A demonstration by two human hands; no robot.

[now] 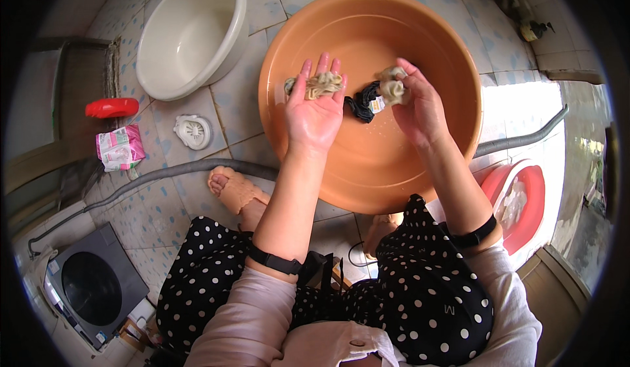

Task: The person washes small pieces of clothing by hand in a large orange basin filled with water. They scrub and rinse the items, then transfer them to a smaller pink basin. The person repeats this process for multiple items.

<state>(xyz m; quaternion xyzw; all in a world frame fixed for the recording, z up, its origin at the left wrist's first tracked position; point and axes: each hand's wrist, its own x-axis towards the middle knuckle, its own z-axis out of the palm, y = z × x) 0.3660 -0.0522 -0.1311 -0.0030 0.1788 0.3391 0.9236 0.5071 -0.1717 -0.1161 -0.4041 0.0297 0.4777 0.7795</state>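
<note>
Over a large orange plastic basin (pixel 364 170), my left hand (pixel 316 108) lies palm up with its fingers spread, a crumpled beige wet cloth item (pixel 323 85) resting across the fingers. To its right, my right hand (pixel 418 103) grips a bunched cream cloth item (pixel 393 89) between thumb and fingers. A black bunched cloth item (pixel 363 105) lies between the two hands in the basin, beside a small white piece bearing print (pixel 377 104). The exact kind of these cloth items cannot be told. Both hands look wet.
A white basin (pixel 187 37) stands at the upper left. Near it lie a red bottle (pixel 112 107), a pink-and-white packet (pixel 120 148) and a white plastic strainer (pixel 193 131). A grey hose (pixel 167 170) crosses the tiles. A red-and-white tub (pixel 531 199) is at right, a washing machine (pixel 123 263) at lower left.
</note>
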